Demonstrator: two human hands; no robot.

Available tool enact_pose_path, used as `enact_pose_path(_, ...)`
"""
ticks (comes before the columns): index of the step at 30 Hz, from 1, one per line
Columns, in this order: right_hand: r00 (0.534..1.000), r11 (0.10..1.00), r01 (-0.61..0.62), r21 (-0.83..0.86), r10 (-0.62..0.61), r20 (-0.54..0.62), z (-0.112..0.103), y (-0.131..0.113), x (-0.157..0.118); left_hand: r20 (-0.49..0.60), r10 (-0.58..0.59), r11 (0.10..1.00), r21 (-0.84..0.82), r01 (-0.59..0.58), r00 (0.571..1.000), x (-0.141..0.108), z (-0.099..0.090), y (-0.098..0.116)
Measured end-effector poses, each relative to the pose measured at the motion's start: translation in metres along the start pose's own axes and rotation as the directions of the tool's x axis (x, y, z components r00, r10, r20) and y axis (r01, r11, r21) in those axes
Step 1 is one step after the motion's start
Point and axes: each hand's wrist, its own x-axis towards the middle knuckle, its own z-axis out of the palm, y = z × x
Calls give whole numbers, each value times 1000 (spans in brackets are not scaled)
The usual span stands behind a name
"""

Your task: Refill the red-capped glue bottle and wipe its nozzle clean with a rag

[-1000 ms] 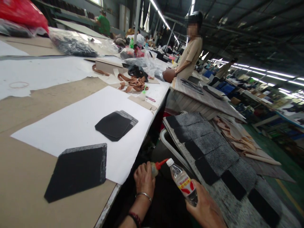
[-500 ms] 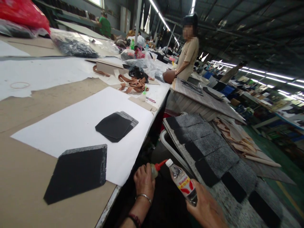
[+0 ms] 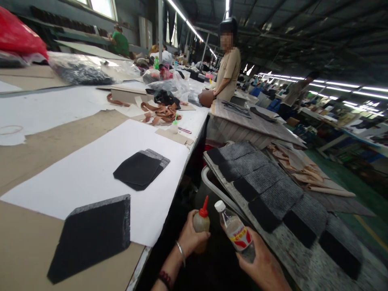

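Upright in my left hand (image 3: 191,238) is a squeeze bottle (image 3: 201,223) with a red pointed nozzle and yellowish contents. My right hand (image 3: 257,258) grips a clear plastic bottle (image 3: 235,230) with a white cap and a red and yellow label, tilted a little to the left. The two bottles are side by side and apart, beyond the table's edge. On the table, two overlapping black pieces (image 3: 138,169) lie on a white sheet (image 3: 81,161). A larger black piece (image 3: 93,238) lies nearer, partly on that sheet.
A slanted board (image 3: 226,178) with rows of black and grey pieces stands at the right, over a white-rimmed bin (image 3: 207,173). Brown strips (image 3: 162,113) and a small green-tipped bottle (image 3: 174,126) lie farther up the table. A person (image 3: 228,68) stands beyond.
My left hand has turned, bringing the red nozzle from pointing right to pointing up. The clear bottle remains in my right hand. The whole view has shifted slightly.
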Motion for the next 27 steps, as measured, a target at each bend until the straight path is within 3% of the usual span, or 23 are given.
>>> enact_pose_path(3,998,999,34,1,-34,43,-3,4,0,109,-18,997,-78,26,994,-6,-3,5)
enact_pose_path(7,1000,1000,1,0,-1,-3,-1,2,0,252,-34,983,-166,78,967,-11,-7,11)
enact_pose_path(12,997,996,82,-46,-82,8,-3,2,6,334,-37,971,-212,113,942,-12,-10,13)
enact_pose_path(15,991,987,135,-91,-134,23,-8,5,10,343,-30,971,-213,109,939,-12,-13,13)
enact_pose_path(19,990,987,132,-94,-136,-41,-15,7,17,323,-38,978,-180,101,946,-9,-13,13)
enact_pose_path(27,979,965,190,-180,-200,-37,-24,14,26,177,17,999,30,-22,984,-2,-5,4)
